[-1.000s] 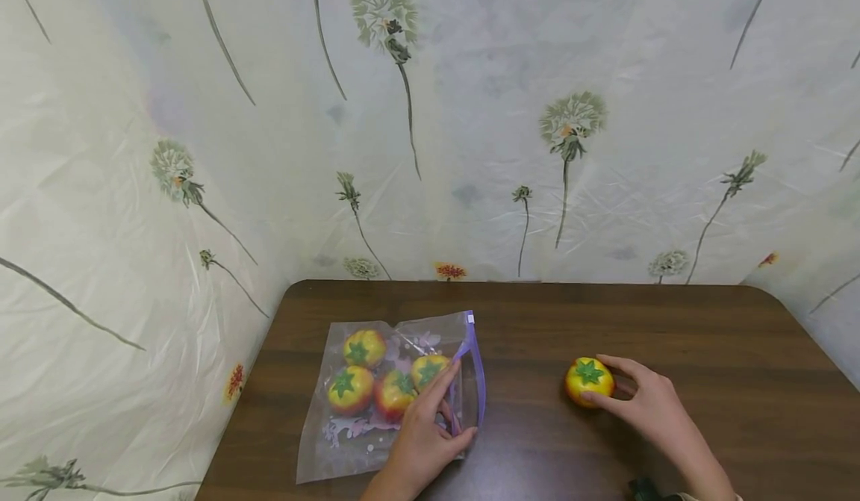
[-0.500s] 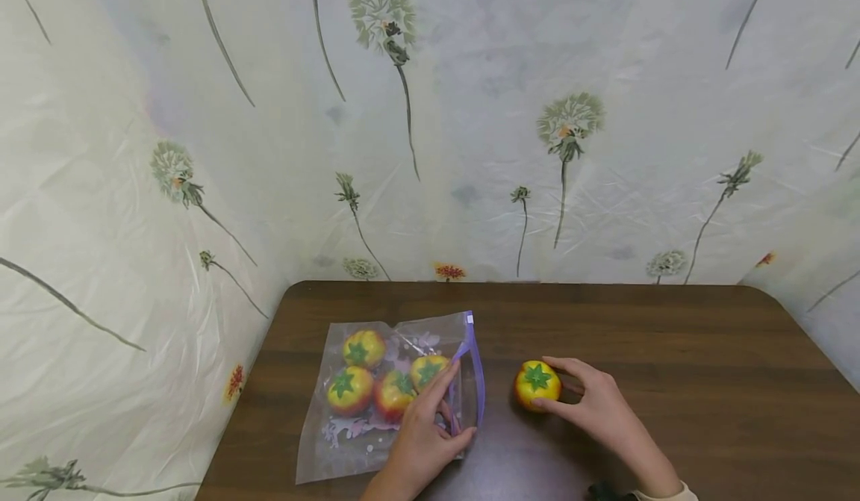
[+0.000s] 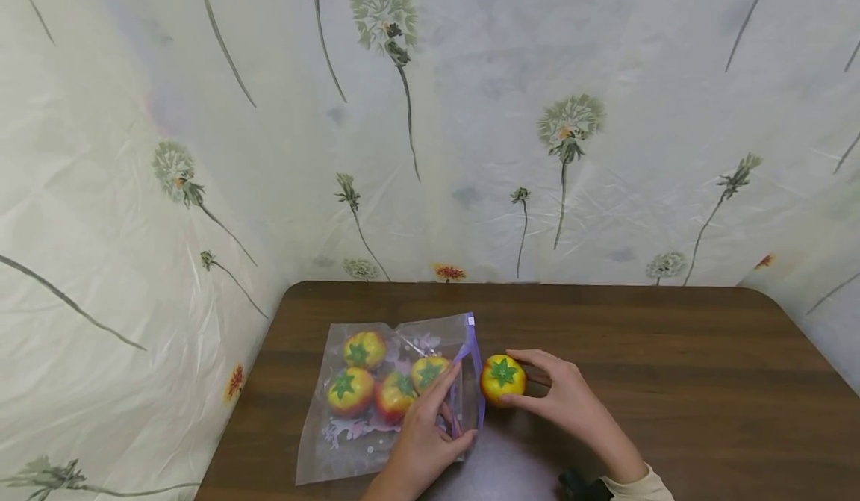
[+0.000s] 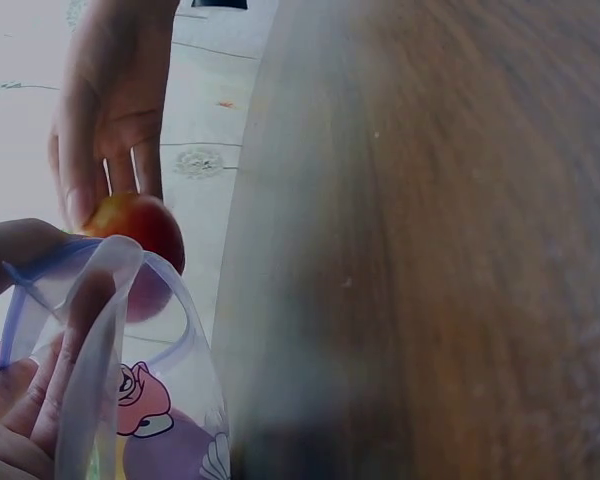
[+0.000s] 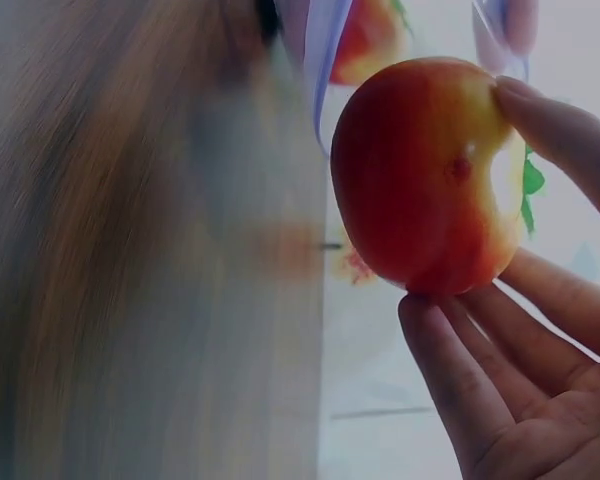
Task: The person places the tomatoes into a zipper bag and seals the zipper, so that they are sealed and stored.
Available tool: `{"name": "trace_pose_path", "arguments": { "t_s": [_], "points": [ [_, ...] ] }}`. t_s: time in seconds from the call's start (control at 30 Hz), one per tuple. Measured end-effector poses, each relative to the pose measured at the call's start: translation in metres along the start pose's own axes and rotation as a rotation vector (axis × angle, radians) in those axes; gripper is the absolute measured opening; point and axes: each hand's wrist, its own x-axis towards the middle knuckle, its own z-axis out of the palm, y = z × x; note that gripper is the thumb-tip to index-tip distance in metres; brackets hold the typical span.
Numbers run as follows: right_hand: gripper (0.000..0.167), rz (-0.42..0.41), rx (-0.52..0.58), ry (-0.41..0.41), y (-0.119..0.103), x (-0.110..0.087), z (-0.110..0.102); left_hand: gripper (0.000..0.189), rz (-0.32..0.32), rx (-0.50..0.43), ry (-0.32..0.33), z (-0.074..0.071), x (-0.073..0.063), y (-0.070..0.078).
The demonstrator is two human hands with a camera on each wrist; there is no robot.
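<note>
- Since half a second ago, the right hand (image 3: 567, 400) and its fruit (image 3: 502, 378) are closer to the bag (image 3: 366, 465).
- Left hand (image 3: 428, 437) rests at the bag's mouth (image 3: 479, 370), finger and thumb spread; I can't tell if it pinches the plastic.
- Right hand, the nearer one, holds the fruit with thumb and fingertips, only as wide as the fruit.
- Fruit sits just beside the mouth, left of that hand's palm, leaf up, round with no clear long side.
- Four more fruits (image 3: 351, 393) lie inside.
</note>
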Motion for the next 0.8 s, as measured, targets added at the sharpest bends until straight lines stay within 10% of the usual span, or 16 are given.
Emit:
{"name": "trace_pose_path", "arguments": {
  "t_s": [0.8],
  "points": [
    [0.06,-0.09,-0.084,-0.086,-0.007,0.022,0.049,0.093,0.035,0.038,0.0,0.001,0.0,-0.003]
  ]
}}
